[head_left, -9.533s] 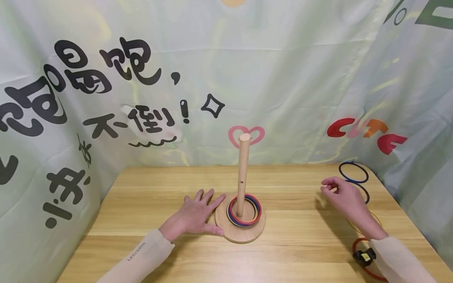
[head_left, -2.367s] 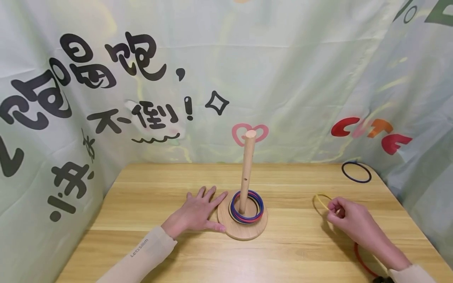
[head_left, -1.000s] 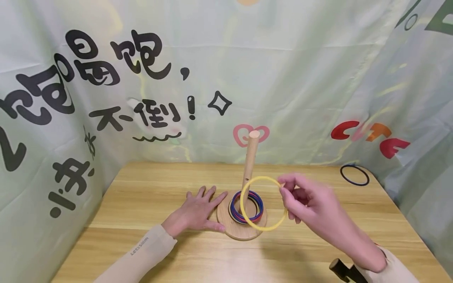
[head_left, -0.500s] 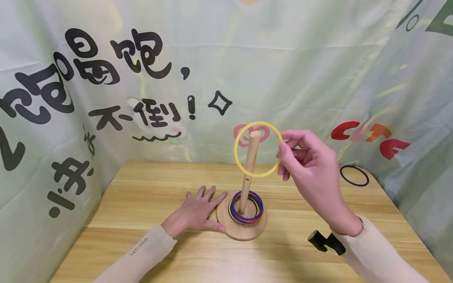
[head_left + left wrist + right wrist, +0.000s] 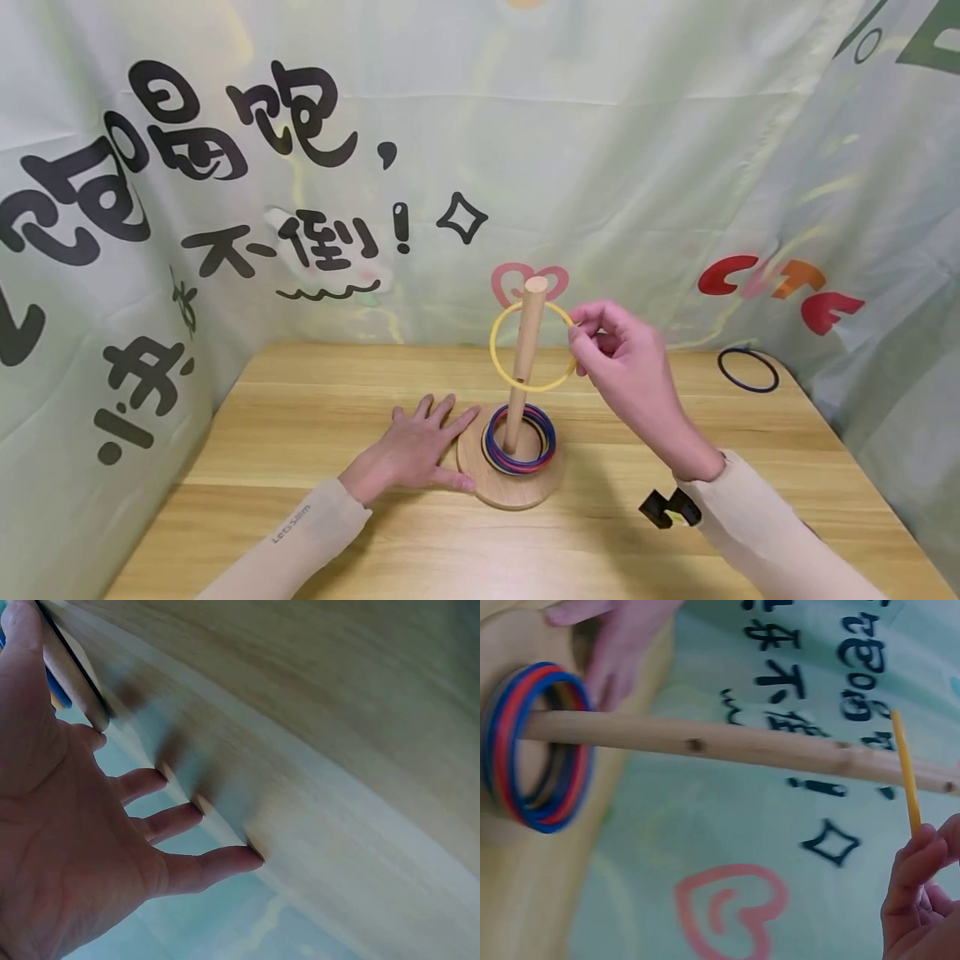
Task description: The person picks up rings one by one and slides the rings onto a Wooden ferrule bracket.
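Note:
My right hand (image 5: 626, 358) pinches a thin yellow ring (image 5: 492, 350) by its right side, between thumb and fingers. The ring encircles the upper part of an upright wooden post (image 5: 529, 333), just below its top. In the right wrist view the ring (image 5: 905, 765) appears edge-on, crossing the post (image 5: 765, 746). A stack of blue, red and yellow rings (image 5: 577, 787) lies around the post's foot on a round wooden base (image 5: 480, 475). Fingers spread, my left hand (image 5: 414, 450) rests flat on the table, its thumb and index fingertip at the base's left edge.
A dark blue ring (image 5: 761, 391) lies at the back right corner of the wooden table (image 5: 315, 375). A printed cloth (image 5: 637, 167) hangs behind and on both sides. A small black device (image 5: 670, 508) is worn on my right wrist.
My right hand picked up the yellow ring from the right, raised it to the post's top and lowered it slightly around the post. Earlier, a blue ring joined the stack. The left hand stays put.

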### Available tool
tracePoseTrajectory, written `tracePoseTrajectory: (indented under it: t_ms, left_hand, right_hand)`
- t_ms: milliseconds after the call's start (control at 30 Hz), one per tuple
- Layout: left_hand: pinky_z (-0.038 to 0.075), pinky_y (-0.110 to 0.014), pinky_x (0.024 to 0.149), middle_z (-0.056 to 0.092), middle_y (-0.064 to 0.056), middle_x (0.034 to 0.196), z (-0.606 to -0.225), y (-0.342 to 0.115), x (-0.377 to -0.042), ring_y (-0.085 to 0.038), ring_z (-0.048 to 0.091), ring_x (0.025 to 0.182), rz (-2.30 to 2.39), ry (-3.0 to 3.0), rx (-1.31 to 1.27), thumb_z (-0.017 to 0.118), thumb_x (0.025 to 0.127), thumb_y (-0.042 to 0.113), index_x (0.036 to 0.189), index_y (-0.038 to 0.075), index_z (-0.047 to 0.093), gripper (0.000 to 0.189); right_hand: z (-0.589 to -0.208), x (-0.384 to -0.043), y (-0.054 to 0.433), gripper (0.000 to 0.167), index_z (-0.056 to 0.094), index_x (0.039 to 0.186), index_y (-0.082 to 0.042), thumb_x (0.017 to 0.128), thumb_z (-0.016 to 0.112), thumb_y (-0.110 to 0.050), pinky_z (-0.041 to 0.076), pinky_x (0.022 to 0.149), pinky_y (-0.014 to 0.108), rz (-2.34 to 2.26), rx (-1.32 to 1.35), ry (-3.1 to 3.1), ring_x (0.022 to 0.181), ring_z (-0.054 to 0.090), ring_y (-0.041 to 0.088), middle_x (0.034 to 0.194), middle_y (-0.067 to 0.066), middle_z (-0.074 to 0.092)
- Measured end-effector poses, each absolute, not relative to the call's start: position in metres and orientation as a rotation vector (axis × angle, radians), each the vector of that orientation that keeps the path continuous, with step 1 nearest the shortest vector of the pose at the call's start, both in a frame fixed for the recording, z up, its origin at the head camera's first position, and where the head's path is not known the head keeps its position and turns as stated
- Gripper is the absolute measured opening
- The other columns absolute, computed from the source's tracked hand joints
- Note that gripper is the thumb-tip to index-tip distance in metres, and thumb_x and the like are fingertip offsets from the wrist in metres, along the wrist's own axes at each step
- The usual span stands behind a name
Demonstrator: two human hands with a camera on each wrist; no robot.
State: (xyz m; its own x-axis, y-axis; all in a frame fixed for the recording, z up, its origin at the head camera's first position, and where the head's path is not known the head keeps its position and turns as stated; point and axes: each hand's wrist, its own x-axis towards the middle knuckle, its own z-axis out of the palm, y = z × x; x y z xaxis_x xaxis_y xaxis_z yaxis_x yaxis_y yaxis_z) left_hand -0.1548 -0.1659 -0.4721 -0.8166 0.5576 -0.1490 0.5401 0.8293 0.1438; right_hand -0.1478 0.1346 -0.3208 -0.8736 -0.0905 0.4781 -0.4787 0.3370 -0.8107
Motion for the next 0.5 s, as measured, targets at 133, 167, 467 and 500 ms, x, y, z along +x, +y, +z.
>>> tracePoseTrajectory:
  t_ms: [133,167,467,500]
  left_hand:
    - [0.035,-0.088,0.101,0.029,-0.024,0.174,-0.472,-0.166,-0.155,-0.06,0.032,0.153,0.14,2.826,0.859,0.064,0.087,0.088,0.176,0.027,0.026,0.114]
    - [0.035,-0.088,0.101,0.029,-0.024,0.174,-0.471,-0.166,-0.155,-0.059,0.032,0.153,0.135,2.827,0.861,0.063,0.088,0.088,0.176,0.027,0.026,0.114]
    - [0.036,-0.088,0.1,0.03,-0.025,0.173,-0.473,-0.165,-0.155,-0.06,0.033,0.152,0.128,2.836,0.866,0.065,0.087,0.087,0.176,0.025,0.027,0.114]
    - [0.036,-0.088,0.1,0.03,-0.025,0.173,-0.473,-0.166,-0.155,-0.06,0.033,0.152,0.131,2.836,0.866,0.065,0.087,0.087,0.176,0.025,0.028,0.114]
  right_hand:
    - [-0.349,-0.156,0.134,0.013,0.074,0.108,-0.007,0.101,0.066,0.001,0.041,0.046,0.026,1.554,0.476,-2.35,0.057,0.062,0.02,0.085,0.009,0.065]
    - [-0.356,-0.157,0.134,0.014,0.074,0.108,-0.007,0.101,0.066,0.001,0.04,0.046,0.026,1.554,0.469,-2.374,0.057,0.062,0.019,0.085,0.009,0.065]
    - [-0.414,-0.159,0.135,0.018,0.075,0.107,-0.004,0.096,0.064,0.005,0.044,0.052,0.025,1.476,0.471,-2.536,0.058,0.057,0.012,0.086,0.004,0.066]
    - [-0.419,-0.159,0.135,0.018,0.075,0.106,-0.003,0.095,0.065,0.005,0.044,0.053,0.025,1.462,0.476,-2.548,0.059,0.057,0.011,0.087,0.003,0.066]
